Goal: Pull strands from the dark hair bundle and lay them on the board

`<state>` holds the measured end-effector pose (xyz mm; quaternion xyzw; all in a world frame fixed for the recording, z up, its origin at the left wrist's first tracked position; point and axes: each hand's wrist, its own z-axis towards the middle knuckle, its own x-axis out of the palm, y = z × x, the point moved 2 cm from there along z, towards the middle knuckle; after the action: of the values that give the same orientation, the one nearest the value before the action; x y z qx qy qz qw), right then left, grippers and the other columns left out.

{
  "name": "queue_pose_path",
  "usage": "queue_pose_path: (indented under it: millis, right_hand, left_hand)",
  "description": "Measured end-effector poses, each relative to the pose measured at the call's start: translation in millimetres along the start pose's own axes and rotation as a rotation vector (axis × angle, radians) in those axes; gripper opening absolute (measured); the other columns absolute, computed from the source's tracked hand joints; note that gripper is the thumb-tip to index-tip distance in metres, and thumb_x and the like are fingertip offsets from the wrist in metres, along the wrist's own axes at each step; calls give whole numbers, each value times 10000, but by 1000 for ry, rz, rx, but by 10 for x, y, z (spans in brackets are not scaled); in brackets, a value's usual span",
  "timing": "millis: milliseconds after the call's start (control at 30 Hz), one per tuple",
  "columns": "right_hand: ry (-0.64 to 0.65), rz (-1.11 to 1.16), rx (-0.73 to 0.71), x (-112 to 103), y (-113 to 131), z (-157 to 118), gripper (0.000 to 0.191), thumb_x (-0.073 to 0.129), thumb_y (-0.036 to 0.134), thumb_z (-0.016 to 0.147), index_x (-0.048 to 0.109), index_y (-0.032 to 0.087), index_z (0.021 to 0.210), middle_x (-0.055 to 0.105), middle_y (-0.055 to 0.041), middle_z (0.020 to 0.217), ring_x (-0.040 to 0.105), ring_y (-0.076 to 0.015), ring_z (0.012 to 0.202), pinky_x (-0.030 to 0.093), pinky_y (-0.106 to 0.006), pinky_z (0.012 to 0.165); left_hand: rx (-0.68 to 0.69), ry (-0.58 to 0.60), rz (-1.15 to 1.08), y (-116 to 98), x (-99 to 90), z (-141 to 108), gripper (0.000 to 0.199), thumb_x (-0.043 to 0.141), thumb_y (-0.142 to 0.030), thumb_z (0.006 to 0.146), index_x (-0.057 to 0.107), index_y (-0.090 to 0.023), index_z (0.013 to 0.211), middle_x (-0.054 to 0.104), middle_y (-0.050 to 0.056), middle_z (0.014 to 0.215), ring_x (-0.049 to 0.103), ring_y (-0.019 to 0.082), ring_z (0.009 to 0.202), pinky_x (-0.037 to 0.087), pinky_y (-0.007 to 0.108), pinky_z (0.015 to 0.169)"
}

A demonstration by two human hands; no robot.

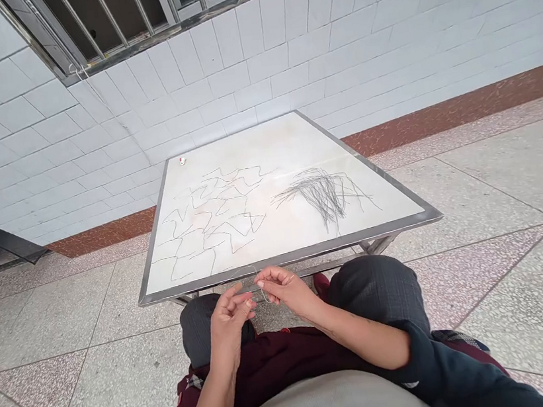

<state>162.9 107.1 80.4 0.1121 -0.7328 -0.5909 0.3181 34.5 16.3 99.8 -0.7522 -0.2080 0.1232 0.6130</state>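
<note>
Just in front of the table's near edge, my right hand (285,288) pinches a thin, pale wire (265,296) between thumb and fingers. The strand curves around by those fingertips, and a faint arc of it rises over the table edge. Close by on the left is my left hand (228,312), thumb and fingertips pressed together; what lies between them is too fine to tell. On the left half of the white tabletop (283,138) lie several bent, zigzag wires (221,203). A loose bundle of dark, mostly straight wires (323,193) rests on the right half.
The table has a grey metal rim (388,175). A small white and red object (182,161) sits at its far left corner. Behind stands a white tiled wall (245,80) with a barred window (151,12). My knees (380,289) are at the table's near side, above speckled floor.
</note>
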Motion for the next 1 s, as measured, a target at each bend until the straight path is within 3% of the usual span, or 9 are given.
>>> queue_pose_path:
  millis: [67,167,367,567,833,1000]
  right_hand:
    - [14,19,-14,28,-24,-19,270,652,432,735,602,190,845,497,59,584,450,-73,501,353,-200,464]
    - [47,34,-27,55,-38,-57,251,636,423,764,610,197,871,529,43,618,488,-89,543,381,-213,502]
    - [110,15,-67,19,46,-116,293,498,453,868,640,225,985,583,-18,869,527,-123,742,416,-235,606]
    - [87,-7,-26,-15,8,-78,277,545,453,839,636,210,935,553,14,734,467,-78,551,355,-213,495]
    - [41,-2,16,-64,-40,33,297,623,455,763,628,187,890,628,-21,781,576,-112,630,456,-245,568]
    - [8,-83,-53,-141,10,144,353,587,511,777,614,184,905,648,-47,815,621,-147,694,504,-293,624]
  left_hand:
    - [-19,64,-47,37,162,-33,487,747,-321,664,603,-172,1104,695,45,835,648,161,740,504,268,661]
    - [24,65,-103,42,276,-40,443,738,-286,678,610,-170,1086,657,5,727,627,142,689,488,251,637]
    - [88,2,-119,20,156,6,424,712,-247,699,602,-175,1102,616,-24,698,570,100,624,474,243,642]
    - [151,-64,-80,-52,21,61,417,708,-249,689,615,-187,1091,638,-11,737,576,107,673,474,246,673]
    - [159,-84,-24,-20,-7,214,393,689,-272,696,621,-178,1071,686,39,836,621,146,734,483,275,689]
    - [173,-81,-19,-38,80,377,394,703,-282,685,632,-171,1056,698,55,862,629,151,738,488,280,702]
